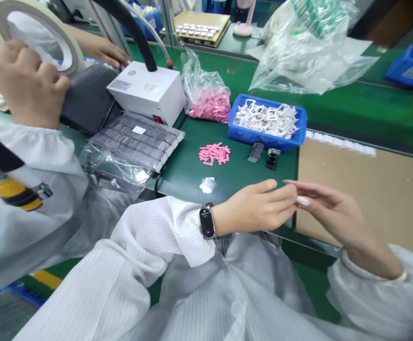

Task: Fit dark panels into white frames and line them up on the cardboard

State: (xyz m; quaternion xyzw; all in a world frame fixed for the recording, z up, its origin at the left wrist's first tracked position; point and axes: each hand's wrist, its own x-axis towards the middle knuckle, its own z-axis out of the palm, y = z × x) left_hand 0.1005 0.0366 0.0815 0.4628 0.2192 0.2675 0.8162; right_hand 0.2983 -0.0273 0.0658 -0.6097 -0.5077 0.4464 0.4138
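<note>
My left hand [259, 206], with a dark watch [206, 221] on its wrist, has its fingers curled together and meets my right hand [330, 208] above the bench's front edge. The right thumb and fingers pinch close against the left fingertips. A small white spot shows at the right thumb tip; whether it is a part or the nail I cannot tell. Anything held between the fingers is hidden. Beyond the hands lie small black parts [272, 159], grey strips [255, 152], a pile of pink pieces [215, 153] and a small heap of silvery pieces [207, 185].
A blue bin [232, 125] holds white plastic frames. Behind the pile stands a bag of pink pieces [209, 104], beside a white box [149, 90]. A brown board [366, 194] with a row of white parts lies right. At left, a co-worker's hand [32, 80] holds a tape roll [73, 52].
</note>
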